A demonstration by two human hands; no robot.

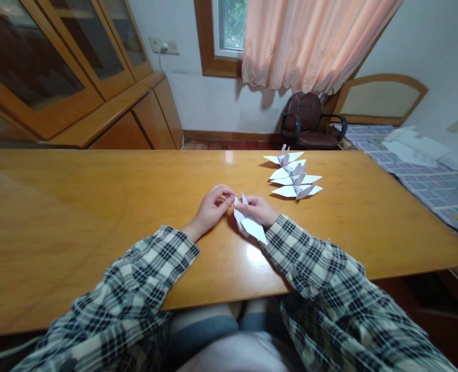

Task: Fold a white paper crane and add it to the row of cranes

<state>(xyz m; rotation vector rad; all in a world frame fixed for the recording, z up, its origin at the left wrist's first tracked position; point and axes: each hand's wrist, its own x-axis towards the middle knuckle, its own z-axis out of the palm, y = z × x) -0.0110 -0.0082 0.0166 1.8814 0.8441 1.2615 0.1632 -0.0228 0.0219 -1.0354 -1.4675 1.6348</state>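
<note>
In the head view, a stiff white folded-paper crane (253, 228), all sharp creases and flat pointed wings, sits between the person's two hands, above the near-middle part of a glossy honey-coloured wooden table (97, 206). The right hand (263, 210) grips its body, thumb laid along the folds, while one broad wing slants down toward the wrist. The left hand (213, 203) has its thumb and forefinger drawn together on a narrow paper tip at the crane's left end, the other fingers curled. Whether the paper touches the wood below cannot be told.

Both arms wear soft, rumpled black-and-cream checked fabric sleeves (136, 276). Beyond the right hand, near the far edge, stands a row of four white folded-paper cranes (298, 190), set close and overlapping in sight, with flat wings spread sideways and thin points rising. The varnished surface shows a bright, blurred reflection just below the held crane.

Behind the table are a brown wooden cabinet with glass-paned doors (108, 77), a gathered peach fabric curtain with a scalloped hem (302, 46), and a dark brown padded armchair (304, 116). At right, loose white sheets (412, 147) lie on a bluish checked bed cover (426, 191).
</note>
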